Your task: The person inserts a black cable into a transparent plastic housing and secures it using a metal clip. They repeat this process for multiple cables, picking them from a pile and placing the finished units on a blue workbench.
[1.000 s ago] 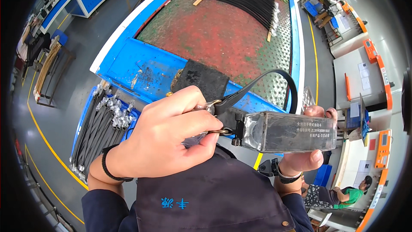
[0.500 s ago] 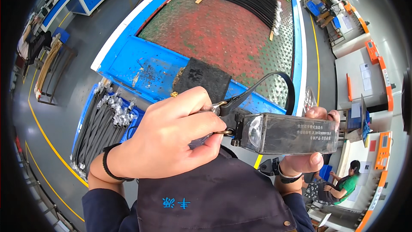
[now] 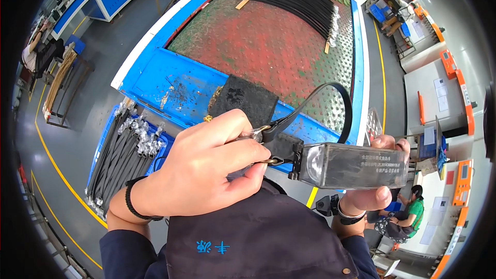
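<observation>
Two hands hold the work level above the blue-edged table: the left hand (image 3: 206,163), bent inward at the wrist, closes its fingers on the metal fittings (image 3: 272,161) of a black strap (image 3: 347,108), while the right hand (image 3: 361,200) wraps the dark box (image 3: 359,166) from behind, fingertips at both long edges, apparently to steady it. Beyond, the strap's slack arches, seemingly left loose, before the table (image 3: 144,64) bearing a row of black lengths (image 3: 294,1).

Factory workshop
Yellow lines (image 3: 312,197) mark the grey floor (image 3: 119,57); a worker (image 3: 415,214) sits at right; black strips (image 3: 116,161) fill a blue crate (image 3: 168,141) near left.
</observation>
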A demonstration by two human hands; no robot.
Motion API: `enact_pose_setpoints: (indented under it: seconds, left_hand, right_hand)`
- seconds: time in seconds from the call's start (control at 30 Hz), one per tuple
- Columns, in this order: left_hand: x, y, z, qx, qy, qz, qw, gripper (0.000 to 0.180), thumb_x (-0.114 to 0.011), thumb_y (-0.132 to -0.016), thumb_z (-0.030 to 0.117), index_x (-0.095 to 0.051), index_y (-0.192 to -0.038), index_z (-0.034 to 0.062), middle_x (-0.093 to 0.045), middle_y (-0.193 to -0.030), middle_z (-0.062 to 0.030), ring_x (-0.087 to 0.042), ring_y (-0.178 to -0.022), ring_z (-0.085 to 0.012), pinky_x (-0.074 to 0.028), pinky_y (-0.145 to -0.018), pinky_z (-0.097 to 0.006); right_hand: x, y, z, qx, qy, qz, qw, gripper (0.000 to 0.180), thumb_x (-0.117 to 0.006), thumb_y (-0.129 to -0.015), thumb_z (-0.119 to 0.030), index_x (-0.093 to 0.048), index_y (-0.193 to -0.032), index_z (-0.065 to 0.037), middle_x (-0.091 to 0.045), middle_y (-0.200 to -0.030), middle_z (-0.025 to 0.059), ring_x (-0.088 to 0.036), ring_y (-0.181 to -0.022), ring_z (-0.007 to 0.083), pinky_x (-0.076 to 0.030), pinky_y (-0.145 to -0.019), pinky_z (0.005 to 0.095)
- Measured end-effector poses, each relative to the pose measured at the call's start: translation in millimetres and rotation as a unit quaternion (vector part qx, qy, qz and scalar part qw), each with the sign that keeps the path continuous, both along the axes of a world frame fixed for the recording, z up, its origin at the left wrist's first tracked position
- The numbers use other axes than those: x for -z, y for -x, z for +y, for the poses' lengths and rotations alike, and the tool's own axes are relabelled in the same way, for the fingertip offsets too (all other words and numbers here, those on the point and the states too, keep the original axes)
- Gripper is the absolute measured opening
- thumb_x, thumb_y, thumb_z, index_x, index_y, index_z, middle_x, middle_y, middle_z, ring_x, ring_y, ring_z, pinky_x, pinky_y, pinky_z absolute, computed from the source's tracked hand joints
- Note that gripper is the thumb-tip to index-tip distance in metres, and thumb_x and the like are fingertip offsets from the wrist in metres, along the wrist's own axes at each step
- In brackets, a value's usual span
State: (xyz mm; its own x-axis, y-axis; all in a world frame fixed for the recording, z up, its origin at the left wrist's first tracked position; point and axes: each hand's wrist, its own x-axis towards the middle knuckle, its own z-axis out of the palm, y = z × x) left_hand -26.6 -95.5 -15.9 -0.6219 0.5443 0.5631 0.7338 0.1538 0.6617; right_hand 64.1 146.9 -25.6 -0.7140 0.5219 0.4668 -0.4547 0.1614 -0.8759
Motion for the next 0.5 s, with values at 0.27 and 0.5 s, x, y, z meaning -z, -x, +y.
enact_pose_setpoints:
  seconds: [0.27, 0.5]
  left_hand:
    - [-6.3, -3.1, 0.6, 0.002, 0.026, 0.060, 0.998, 0.025, -0.067, -0.052, -0.002, -0.067, -0.077, 0.0049, -0.049, -0.066, -0.0069, -0.047, -0.051, -0.0157, -0.035, -0.043, -0.025]
    - [-3.6, -2.7, 0.1, -0.001, 0.028, 0.091, 0.995, 0.027, -0.067, -0.051, -0.001, -0.067, -0.077, 0.0075, -0.049, -0.066, -0.0052, -0.047, -0.051, -0.0152, -0.034, -0.042, -0.025]
  right_hand:
    - [-7.5, 8.7, -6.5, -0.054, 0.059, -0.008, 0.997, 0.086, -0.071, -0.055, -0.047, -0.034, -0.119, -0.003, -0.053, -0.094, 0.0165, -0.052, -0.082, 0.0203, -0.045, -0.070, 0.0299]
    - [-4.8, 9.7, -4.6, -0.084, 0.082, -0.008, 0.993, 0.083, -0.072, -0.054, -0.041, -0.035, -0.118, -0.004, -0.053, -0.095, 0.0178, -0.052, -0.082, 0.0210, -0.046, -0.069, 0.0304]
